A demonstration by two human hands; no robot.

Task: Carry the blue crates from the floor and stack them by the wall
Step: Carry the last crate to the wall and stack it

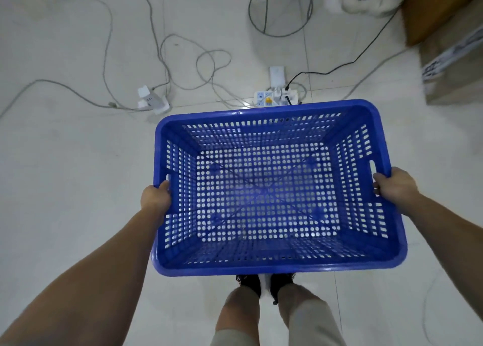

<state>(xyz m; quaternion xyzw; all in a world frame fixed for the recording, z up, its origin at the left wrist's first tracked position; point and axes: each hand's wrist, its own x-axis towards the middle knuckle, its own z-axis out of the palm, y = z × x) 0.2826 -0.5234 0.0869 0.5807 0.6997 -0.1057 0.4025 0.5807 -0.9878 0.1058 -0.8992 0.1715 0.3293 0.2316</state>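
One blue perforated plastic crate (274, 188) hangs level in front of me above the tiled floor, empty, its open top facing up. My left hand (156, 196) grips its left rim beside the handle slot. On the opposite rim my right hand (394, 186) holds the crate at the other handle slot. My legs and dark shoes show just under the crate's near edge. No other crate and no wall are in view.
Grey cables (162, 57) loop across the white tiles ahead. A white power strip (274, 97) with plugs lies just beyond the crate, and another adapter (151, 101) to its left. Cardboard boxes (452, 65) stand at the far right. A wire ring stand (279, 8) sits at the top.
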